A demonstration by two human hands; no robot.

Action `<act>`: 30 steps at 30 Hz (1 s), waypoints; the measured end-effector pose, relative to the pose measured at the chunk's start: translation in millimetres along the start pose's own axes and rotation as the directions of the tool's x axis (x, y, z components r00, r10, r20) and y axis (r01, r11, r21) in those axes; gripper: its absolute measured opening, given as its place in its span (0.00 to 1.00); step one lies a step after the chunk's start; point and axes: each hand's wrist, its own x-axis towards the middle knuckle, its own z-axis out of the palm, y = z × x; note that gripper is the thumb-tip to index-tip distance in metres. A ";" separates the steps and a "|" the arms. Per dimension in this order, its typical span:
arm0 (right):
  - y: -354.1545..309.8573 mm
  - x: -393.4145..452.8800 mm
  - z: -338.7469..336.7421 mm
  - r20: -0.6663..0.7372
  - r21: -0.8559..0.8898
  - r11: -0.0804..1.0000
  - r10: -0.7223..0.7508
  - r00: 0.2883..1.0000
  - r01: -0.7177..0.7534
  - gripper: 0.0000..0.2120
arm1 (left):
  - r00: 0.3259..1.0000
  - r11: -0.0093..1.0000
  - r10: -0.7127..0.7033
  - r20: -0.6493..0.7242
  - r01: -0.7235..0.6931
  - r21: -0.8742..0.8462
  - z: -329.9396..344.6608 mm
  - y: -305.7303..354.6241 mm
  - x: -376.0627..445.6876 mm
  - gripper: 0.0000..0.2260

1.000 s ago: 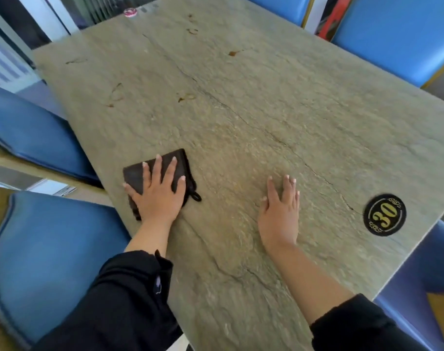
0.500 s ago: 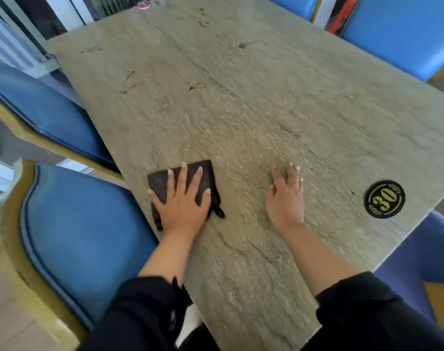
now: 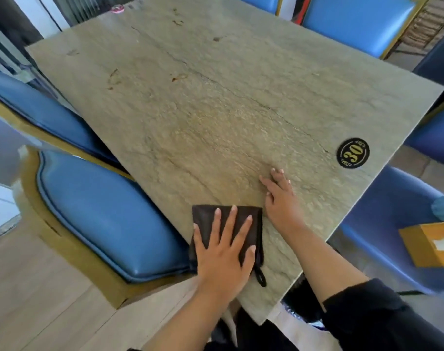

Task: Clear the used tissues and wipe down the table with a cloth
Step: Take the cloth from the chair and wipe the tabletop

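Observation:
A dark brown folded cloth (image 3: 207,217) with a small hanging loop lies at the near left edge of the stone-patterned table (image 3: 228,110). My left hand (image 3: 223,252) presses flat on the cloth, fingers spread. Just right of the cloth, my right hand (image 3: 281,198) rests palm down on the bare tabletop and holds nothing. Brown stains (image 3: 179,77) mark the far half of the table, with another stain (image 3: 113,77) nearer its left edge. I see no tissues on the tabletop.
A black round badge reading 30 (image 3: 352,153) sits by the right edge. Blue padded chairs stand at the near left (image 3: 107,219), far left (image 3: 51,115), far side (image 3: 355,21) and right (image 3: 383,224). An orange tissue box (image 3: 428,245) lies on the right chair. A small pink object (image 3: 117,8) is at the far edge.
My left hand has slid the cloth along the left edge toward me and to the right, close beside my right hand. The right hand has stayed flat on the table.

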 end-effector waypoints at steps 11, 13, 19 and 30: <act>50.8 -16.8 -39.7 -0.077 -0.128 0.974 0.176 0.981 -0.185 0.27 | 0.966 0.970 -0.244 0.090 0.243 0.023 -5.1 7.3 110.7 0.25; 61.7 -5.9 -45.0 -0.090 -0.100 0.970 0.213 0.973 -0.221 0.27 | 0.994 0.996 -0.085 0.061 0.082 0.045 1.8 34.5 87.6 0.25; 103.3 39.0 -71.0 -0.247 -0.071 0.937 0.317 0.916 -0.343 0.32 | 0.993 0.993 0.111 0.028 -0.112 0.039 9.0 56.9 107.4 0.27; 106.5 39.6 -64.0 -0.388 0.176 0.916 0.400 0.830 -0.360 0.39 | 0.994 0.999 0.035 0.102 -0.039 0.035 15.7 122.7 278.9 0.24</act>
